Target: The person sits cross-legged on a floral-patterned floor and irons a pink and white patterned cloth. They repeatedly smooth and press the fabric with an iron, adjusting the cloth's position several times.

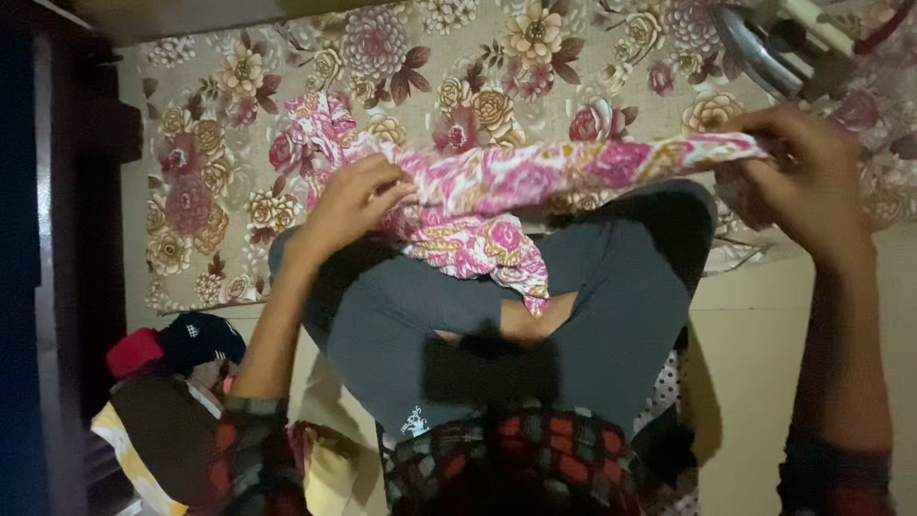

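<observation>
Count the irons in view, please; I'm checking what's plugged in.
1: a metal clothes iron at the top right, on the floral-patterned cloth, just beyond the right hand. Others may be out of frame.

pink and white floral cloth (516, 182), yellow bits in the print, stretched out sideways between the left hand (355, 203) and right hand (798, 172), pinched at both ends, middle part bunched and drooping below the left grip

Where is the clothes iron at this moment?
In the head view, the clothes iron stands at the top right corner on the floral sheet, just above the right hand that holds the pink floral cloth.
</observation>
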